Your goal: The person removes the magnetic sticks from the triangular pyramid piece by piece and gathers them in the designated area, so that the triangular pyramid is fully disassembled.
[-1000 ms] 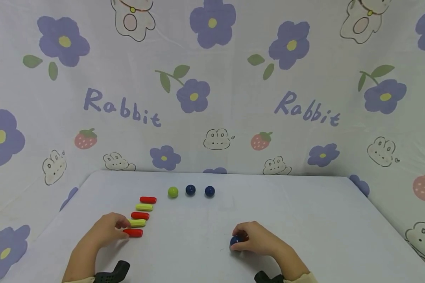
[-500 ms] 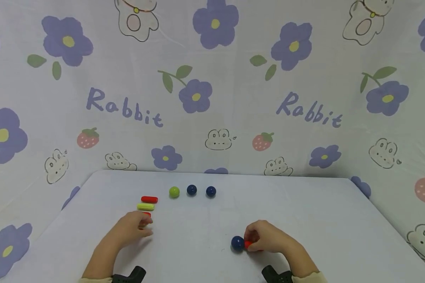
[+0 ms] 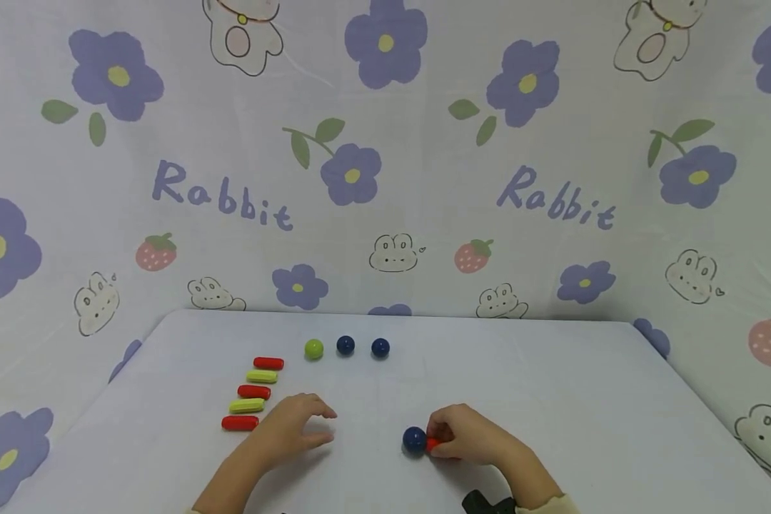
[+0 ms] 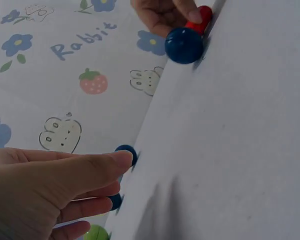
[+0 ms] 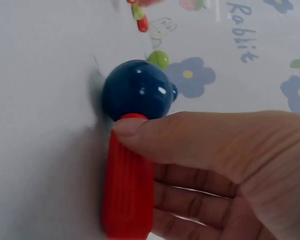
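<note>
My right hand (image 3: 467,434) pinches a red ribbed stick (image 5: 129,185) between thumb and fingers, low over the white table. One end of the stick meets a large glossy blue ball (image 3: 414,441); whether the two are joined cannot be told. Left of the ball, my left hand (image 3: 290,430) is held with thumb and fingers apart and nothing between them. Beside its wrist runs a slanting row of short sticks, alternately red (image 3: 240,423) and yellow-green (image 3: 247,405). In the left wrist view the left thumb overlaps a farther blue ball (image 4: 132,154) without holding it.
Toward the back of the white table (image 3: 520,385) stand a green ball (image 3: 314,349) and two blue balls, one (image 3: 345,345) beside the green and another (image 3: 380,348) to its right. A printed cloth (image 3: 424,178) hangs behind the table's far edge.
My left hand has moved right, away from the row of sticks, which stays in place. My right hand's grip has shifted from the blue ball to the red stick behind it.
</note>
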Available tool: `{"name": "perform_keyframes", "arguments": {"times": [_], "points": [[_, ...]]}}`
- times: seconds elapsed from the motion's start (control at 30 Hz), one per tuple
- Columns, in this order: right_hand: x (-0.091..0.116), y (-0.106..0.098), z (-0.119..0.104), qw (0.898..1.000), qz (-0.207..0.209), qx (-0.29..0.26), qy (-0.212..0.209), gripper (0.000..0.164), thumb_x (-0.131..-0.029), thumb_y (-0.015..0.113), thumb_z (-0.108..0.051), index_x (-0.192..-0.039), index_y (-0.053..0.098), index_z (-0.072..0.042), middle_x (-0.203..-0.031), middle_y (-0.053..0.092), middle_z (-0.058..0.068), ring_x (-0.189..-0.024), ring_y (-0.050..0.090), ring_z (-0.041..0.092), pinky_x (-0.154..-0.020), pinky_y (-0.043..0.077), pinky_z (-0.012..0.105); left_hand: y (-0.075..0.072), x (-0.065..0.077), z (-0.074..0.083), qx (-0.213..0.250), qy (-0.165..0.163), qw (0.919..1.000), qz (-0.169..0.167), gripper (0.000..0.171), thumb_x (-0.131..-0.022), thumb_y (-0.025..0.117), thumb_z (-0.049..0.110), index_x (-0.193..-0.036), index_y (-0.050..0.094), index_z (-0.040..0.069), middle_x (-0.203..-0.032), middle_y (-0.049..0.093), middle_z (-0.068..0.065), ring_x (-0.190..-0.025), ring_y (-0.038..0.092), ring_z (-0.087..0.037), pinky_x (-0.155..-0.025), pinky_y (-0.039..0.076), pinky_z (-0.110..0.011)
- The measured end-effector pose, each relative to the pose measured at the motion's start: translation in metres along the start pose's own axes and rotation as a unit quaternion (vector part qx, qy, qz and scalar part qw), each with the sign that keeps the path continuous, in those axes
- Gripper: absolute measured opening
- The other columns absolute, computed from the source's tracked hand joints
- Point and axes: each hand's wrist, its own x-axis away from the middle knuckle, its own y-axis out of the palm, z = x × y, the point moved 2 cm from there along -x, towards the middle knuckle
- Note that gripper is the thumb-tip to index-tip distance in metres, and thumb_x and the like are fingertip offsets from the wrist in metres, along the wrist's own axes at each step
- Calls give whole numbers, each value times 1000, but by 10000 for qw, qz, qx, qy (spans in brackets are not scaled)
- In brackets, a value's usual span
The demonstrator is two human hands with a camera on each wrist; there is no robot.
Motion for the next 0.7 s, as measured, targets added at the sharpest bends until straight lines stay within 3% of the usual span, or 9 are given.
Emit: {"name": "perform_keyframes", "arguments": {"times": [0.1, 0.23, 0.47, 0.7], "points": [[-3, 6, -3, 9999, 61, 94, -128, 9, -79, 69, -4, -86, 64, -5, -75, 59, -1, -66, 49, 10, -56, 43, 20, 10, -3, 9, 354, 114, 9991, -197, 29, -84, 69, 24, -110, 65, 14, -104, 64, 1, -101, 57, -19, -93, 48, -44], [-6, 14, -8, 9994, 87, 160, -296, 9, -79, 70, -8, -86, 65, -6, -76, 59, -3, -65, 49, 7, -58, 42, 19, 24, -5, 17, 772, -16, 9960, -443, 40, -83, 70, 26, -120, 60, 16, -109, 62, 2, -99, 54, -15, -92, 49, -42], [-9, 24, -18, 9996, -70, 18, -277, 11, -81, 70, -11, -90, 66, -7, -80, 61, -3, -69, 49, 6, -62, 44, 19, 41, -6, 27, 906, 46, 9937, -659, 55, -79, 73, 28, -129, 54, 15, -123, 60, 1, -100, 54, -10, -93, 48, -38], [-9, 32, -25, 9986, -159, -89, -505, 13, -80, 71, -11, -91, 67, -5, -81, 63, -2, -67, 49, 1, -62, 44, 17, 46, -7, 29, 944, 301, 9924, -735, 44, -81, 72, 30, -121, 60, 16, -113, 64, 6, -97, 55, -4, -93, 48, -33]]}}
